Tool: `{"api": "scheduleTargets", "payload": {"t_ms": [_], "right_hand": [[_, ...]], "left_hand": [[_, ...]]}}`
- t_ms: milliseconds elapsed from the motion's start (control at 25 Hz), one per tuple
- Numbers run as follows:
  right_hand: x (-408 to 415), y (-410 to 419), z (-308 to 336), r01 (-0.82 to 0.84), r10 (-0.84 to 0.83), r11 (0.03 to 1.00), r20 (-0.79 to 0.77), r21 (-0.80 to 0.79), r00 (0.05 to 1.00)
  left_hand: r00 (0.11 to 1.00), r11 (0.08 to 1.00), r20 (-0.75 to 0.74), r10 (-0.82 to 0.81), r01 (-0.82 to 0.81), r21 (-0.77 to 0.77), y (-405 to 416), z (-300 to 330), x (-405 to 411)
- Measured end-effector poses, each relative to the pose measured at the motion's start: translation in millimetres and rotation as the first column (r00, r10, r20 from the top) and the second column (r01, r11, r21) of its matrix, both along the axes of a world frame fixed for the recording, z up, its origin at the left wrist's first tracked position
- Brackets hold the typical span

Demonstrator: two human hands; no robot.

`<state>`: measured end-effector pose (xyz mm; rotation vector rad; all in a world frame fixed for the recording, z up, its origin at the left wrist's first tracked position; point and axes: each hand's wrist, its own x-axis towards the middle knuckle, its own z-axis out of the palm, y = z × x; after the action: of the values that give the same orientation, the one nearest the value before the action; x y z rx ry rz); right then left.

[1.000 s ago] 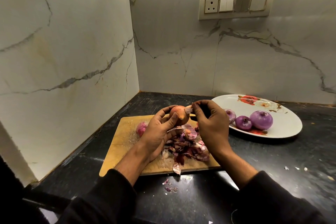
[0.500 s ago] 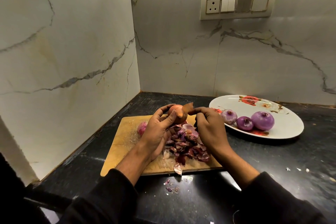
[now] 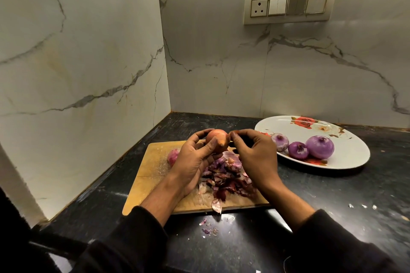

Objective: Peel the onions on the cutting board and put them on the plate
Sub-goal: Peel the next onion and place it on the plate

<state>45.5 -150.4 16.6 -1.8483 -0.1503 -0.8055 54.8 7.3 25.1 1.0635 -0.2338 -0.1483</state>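
My left hand (image 3: 195, 157) grips an orange-skinned onion (image 3: 216, 138) above the wooden cutting board (image 3: 153, 166). My right hand (image 3: 255, 153) pinches the onion's skin at its right side with thumb and forefinger; a dark object shows under its fingers, and what it is cannot be told. A pile of purple peels (image 3: 226, 177) lies on the board under both hands. Another unpeeled onion (image 3: 173, 156) sits on the board, partly hidden by my left hand. Three peeled purple onions (image 3: 319, 147) lie on the white flowered plate (image 3: 355, 150) to the right.
The board and plate stand on a black counter (image 3: 332, 195) in a corner of marble walls. Small peel scraps (image 3: 207, 227) lie on the counter in front of the board. A switch panel (image 3: 288, 5) is on the back wall.
My right hand's fingers have gone back to the onion's right side after pulling a flap of skin outward. The left hand has turned the onion slightly.
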Motion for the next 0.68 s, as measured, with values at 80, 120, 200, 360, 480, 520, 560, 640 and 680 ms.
{"api": "scheduleTargets", "payload": {"t_ms": [80, 120, 200, 360, 480, 520, 560, 640, 680], "right_hand": [[1.4, -1.2, -0.2, 0.003, -0.003, 1.000, -0.008, 0.023, 1.000], [2.3, -1.7, -0.7, 0.007, -0.007, 1.000, -0.013, 0.028, 1.000], [2.9, -1.9, -1.2, 0.014, -0.013, 0.999, -0.021, 0.033, 1.000], [2.1, -1.8, -0.1, 0.028, -0.028, 0.999, -0.023, 0.041, 0.999], [2.3, -1.6, 1.8, 0.033, -0.032, 0.999, -0.031, 0.037, 0.999], [2.7, -1.9, 1.6, 0.029, -0.028, 0.999, -0.041, 0.022, 0.999], [2.7, -1.8, 1.4, 0.019, -0.019, 1.000, -0.056, -0.004, 0.998], [1.8, -0.8, 1.3, -0.015, 0.007, 0.997, -0.097, -0.078, 0.995], [0.5, -0.1, 1.5, -0.032, 0.019, 0.992, -0.108, -0.122, 0.994]], "left_hand": [[1.000, 1.000, -0.013, -0.004, 0.004, -0.015, -0.2, -0.5, 0.9], [1.000, 1.000, -0.017, -0.012, 0.012, -0.023, -0.3, -0.8, 1.4], [0.999, 0.999, -0.020, -0.042, 0.041, -0.036, 0.2, -1.5, 2.3], [0.997, 0.996, -0.046, -0.066, 0.062, -0.065, 1.8, -2.1, 2.7], [0.999, 0.997, -0.029, -0.040, 0.039, -0.062, 1.7, -1.4, 2.6], [0.999, 0.998, -0.023, -0.033, 0.031, -0.059, 1.2, -1.0, 2.0], [0.999, 0.998, -0.021, -0.024, 0.023, -0.060, 1.0, -0.7, 1.5], [1.000, 0.997, -0.020, -0.004, 0.003, -0.075, 1.4, -0.2, 1.4], [1.000, 0.997, -0.022, 0.010, -0.011, -0.079, 1.9, -0.4, 2.2]]}}
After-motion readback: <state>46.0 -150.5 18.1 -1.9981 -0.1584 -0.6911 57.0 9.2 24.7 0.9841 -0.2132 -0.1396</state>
